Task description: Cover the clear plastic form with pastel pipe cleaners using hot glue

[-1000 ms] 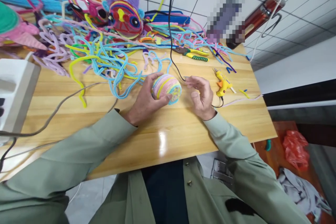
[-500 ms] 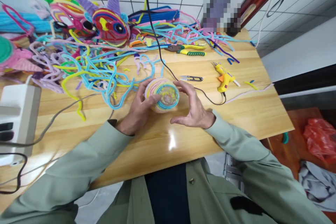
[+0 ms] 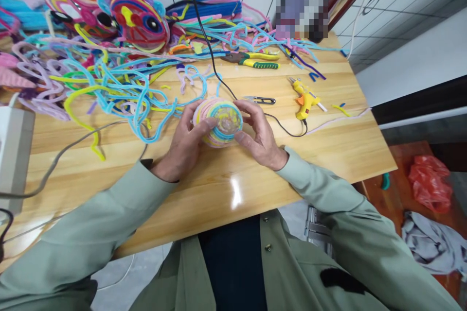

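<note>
Between my hands is a round piece wound from pipe cleaners (image 3: pixel 218 123), pink and yellow on its side with blue rings around a yellowish centre facing me. My left hand (image 3: pixel 186 143) grips its left side, thumb across the front edge. My right hand (image 3: pixel 260 136) is closed on its right side, thumb at the lower rim and fingers at the upper edge. Just beyond the piece lie small thread snips (image 3: pixel 260 100). A yellow glue gun (image 3: pixel 304 99) rests to the right on its side.
Loose blue, yellow and lilac pipe cleaners (image 3: pixel 146 92) spread over the left and back of the wooden table (image 3: pixel 328 155). Two colourful horned masks or heads (image 3: pixel 140 22) stand behind them. Pliers (image 3: pixel 251 60), a white power strip (image 3: pixel 14 150) and a black cord (image 3: pixel 206 34) are also there.
My right hand has closed in, its thumb moving up from below onto the piece's right edge. My left hand keeps its hold. The whole view has shifted slightly.
</note>
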The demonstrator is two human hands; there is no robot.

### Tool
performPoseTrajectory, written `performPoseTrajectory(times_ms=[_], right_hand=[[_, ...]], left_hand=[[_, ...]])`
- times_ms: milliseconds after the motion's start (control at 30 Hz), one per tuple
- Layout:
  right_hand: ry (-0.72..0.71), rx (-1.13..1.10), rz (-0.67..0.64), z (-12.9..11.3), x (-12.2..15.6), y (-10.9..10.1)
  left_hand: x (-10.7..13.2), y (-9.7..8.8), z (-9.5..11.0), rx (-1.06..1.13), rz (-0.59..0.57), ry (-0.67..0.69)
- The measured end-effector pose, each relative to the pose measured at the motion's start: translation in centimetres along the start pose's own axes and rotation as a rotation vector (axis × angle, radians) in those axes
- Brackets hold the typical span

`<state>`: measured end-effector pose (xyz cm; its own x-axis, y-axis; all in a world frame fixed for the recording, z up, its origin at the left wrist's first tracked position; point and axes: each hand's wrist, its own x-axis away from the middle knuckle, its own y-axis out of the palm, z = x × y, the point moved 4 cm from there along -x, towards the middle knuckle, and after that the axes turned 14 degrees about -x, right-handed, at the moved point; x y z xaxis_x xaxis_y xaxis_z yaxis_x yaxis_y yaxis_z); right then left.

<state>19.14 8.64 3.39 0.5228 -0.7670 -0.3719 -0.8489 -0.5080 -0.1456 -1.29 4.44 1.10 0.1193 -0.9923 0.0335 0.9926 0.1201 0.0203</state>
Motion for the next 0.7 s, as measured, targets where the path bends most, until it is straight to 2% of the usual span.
performPoseTrajectory(times_ms=[267, 500, 700], right_hand=[[0.010, 0.032, -0.001, -0.08, -0.34, 0.25], [-0.007, 0.032, -0.030, -0.14, -0.45, 0.17], [-0.020, 0.037, -0.029, -0.07, -0.44, 0.07]], left_hand=[[0.00, -0.17, -0.26, -0.026, -0.032, 0.008], [0.23, 0.14, 0.22, 0.053, 0.037, -0.028], [0.31, 0.25, 0.35, 0.019, 0.047, -0.010]])
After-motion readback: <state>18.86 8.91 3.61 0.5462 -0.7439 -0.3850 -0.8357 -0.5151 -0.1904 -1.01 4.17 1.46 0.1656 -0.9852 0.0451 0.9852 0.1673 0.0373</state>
